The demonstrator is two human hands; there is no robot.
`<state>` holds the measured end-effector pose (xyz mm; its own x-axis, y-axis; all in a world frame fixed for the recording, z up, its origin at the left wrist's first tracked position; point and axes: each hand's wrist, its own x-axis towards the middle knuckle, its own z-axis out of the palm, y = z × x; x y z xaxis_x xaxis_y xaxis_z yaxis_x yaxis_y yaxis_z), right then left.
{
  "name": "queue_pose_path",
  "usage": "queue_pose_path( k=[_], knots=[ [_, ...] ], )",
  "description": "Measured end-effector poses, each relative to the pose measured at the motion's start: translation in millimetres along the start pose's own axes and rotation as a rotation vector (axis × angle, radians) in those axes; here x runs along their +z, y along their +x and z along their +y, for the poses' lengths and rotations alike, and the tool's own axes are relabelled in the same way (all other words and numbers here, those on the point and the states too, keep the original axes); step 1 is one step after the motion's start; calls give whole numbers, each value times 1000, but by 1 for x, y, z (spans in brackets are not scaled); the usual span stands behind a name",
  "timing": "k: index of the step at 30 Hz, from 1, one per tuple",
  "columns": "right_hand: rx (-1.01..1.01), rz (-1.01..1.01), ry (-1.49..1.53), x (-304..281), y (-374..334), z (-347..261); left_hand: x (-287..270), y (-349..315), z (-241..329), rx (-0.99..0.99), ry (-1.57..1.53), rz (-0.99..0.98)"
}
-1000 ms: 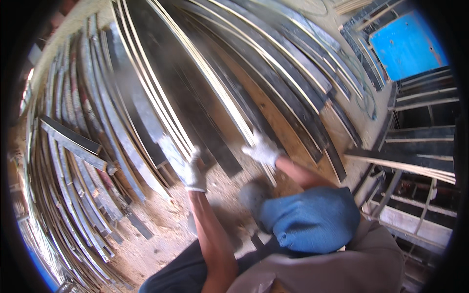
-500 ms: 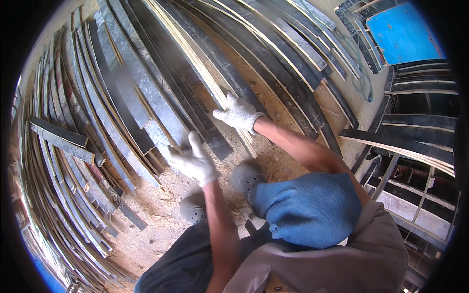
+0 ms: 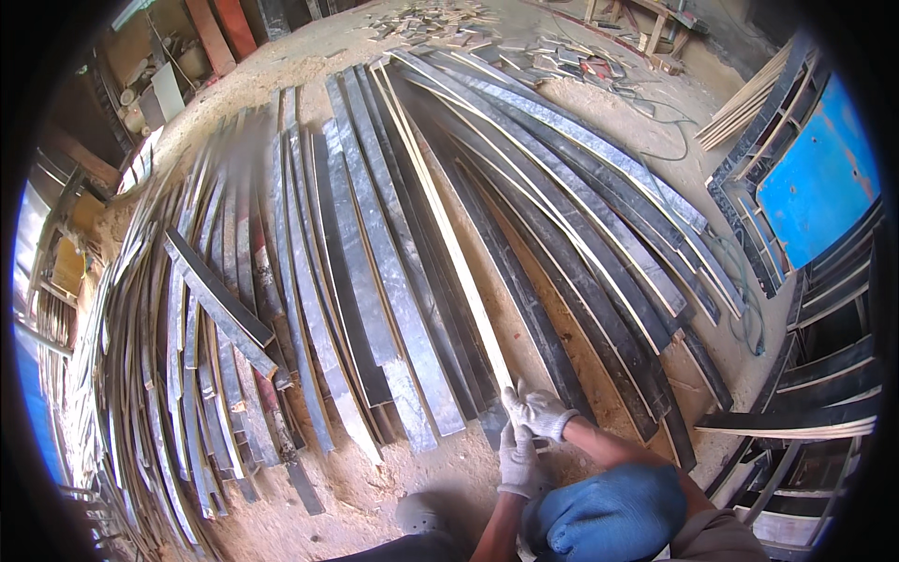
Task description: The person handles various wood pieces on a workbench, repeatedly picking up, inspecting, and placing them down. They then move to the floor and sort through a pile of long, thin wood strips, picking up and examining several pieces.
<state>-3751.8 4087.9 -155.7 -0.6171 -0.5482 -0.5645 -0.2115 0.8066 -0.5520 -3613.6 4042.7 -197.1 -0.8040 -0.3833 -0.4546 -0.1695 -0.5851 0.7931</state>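
Note:
A long, narrow plywood strip (image 3: 459, 258) with a pale edge facing up runs away from me toward the far end of the spread. My right hand (image 3: 541, 414), in a white glove, is closed round its near end. Just below it, my left hand (image 3: 518, 459), also gloved, grips the same end with its fingers pointing up along it. The two hands touch, and they hide the strip's tip. Dark-faced boards (image 3: 412, 318) lie lengthwise on the left of the strip, and more dark boards (image 3: 552, 272) fan out on its right.
Many thin strips (image 3: 159, 375) lie bunched at the left, with a short dark board (image 3: 220, 290) across them. At the right stand a blue panel (image 3: 819, 173) and a stack of dark boards (image 3: 833, 375). Wood offcuts (image 3: 431, 23) litter the far floor. A hose (image 3: 749, 323) lies at the right.
My left hand was open and apart; it has moved right and closed on the strip's near end beside my right hand. The view has tilted up, showing more of the far floor.

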Motion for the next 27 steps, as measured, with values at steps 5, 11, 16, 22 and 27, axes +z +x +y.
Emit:
queue_pose_path(
  k=[5,11,16,22,27],
  knots=[
    [216,419,-449,-22,-6,15,-36,-1,26,-311,-304,-146],
    [552,289,-317,-6,14,69,-26,-9,47,-376,-421,-258],
    [353,289,-514,-14,12,72,-45,-7,47,-352,-666,-385],
    [357,296,-335,-20,0,75,-38,-6,45,-394,-676,-397],
    [173,212,-26,-50,-30,34,-54,-3,43,-377,-610,-364]
  ],
)
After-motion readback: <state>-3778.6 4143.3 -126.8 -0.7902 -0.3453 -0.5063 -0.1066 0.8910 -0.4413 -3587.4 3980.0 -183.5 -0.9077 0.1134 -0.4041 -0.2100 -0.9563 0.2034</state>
